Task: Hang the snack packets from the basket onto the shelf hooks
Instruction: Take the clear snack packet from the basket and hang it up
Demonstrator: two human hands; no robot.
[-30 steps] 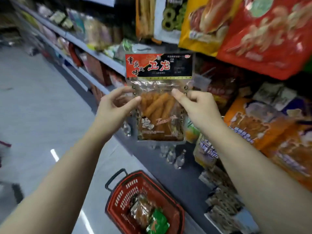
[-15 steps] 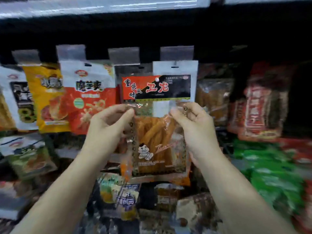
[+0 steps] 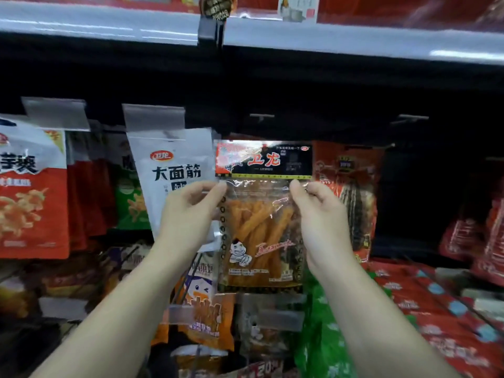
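Observation:
A clear snack packet (image 3: 261, 227) with orange sticks and a red-and-black header is held upright in front of the shelf. My left hand (image 3: 191, 214) pinches its left edge just under the header. My right hand (image 3: 319, 214) pinches the right edge at the same height. Just above the packet's top, a bare shelf hook (image 3: 261, 116) sticks out of the dark back panel; the packet's header sits below it, apart from it. The basket is out of view.
A white packet (image 3: 174, 170) hangs left of the held one, a red striped packet (image 3: 351, 192) behind its right side. Another bare hook (image 3: 411, 118) is further right. A grey shelf edge (image 3: 354, 39) runs overhead. More red, green and orange packets fill the lower rows.
The view has swung from the aisle and basket up to the shelf face. Both hands carried the packet up and rightward, to just under a bare hook.

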